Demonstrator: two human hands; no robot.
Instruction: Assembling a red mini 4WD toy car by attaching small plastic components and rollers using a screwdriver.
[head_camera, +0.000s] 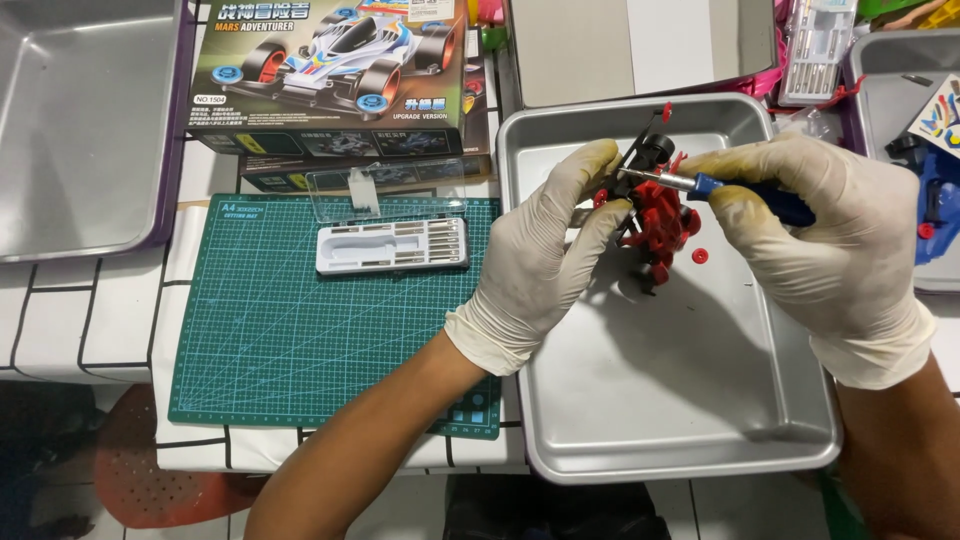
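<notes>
Both our hands gloved — L hand (545, 255) fingers curled in a pinch, R hand (825, 235) closed in a grip — bare forearms angling in.

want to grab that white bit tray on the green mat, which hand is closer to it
Left. The left hand holds the red toy car frame just right of the mat, nearer the white bit tray. The right hand, gripping the screwdriver, is farther right.

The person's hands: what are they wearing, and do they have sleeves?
Both the left hand and the right hand wear thin, cream-white disposable gloves, slightly wrinkled, ending in a loose cuff just past each wrist. No sleeves show: the forearms are bare below the cuffs. No watch, rings or markings are visible.
</notes>
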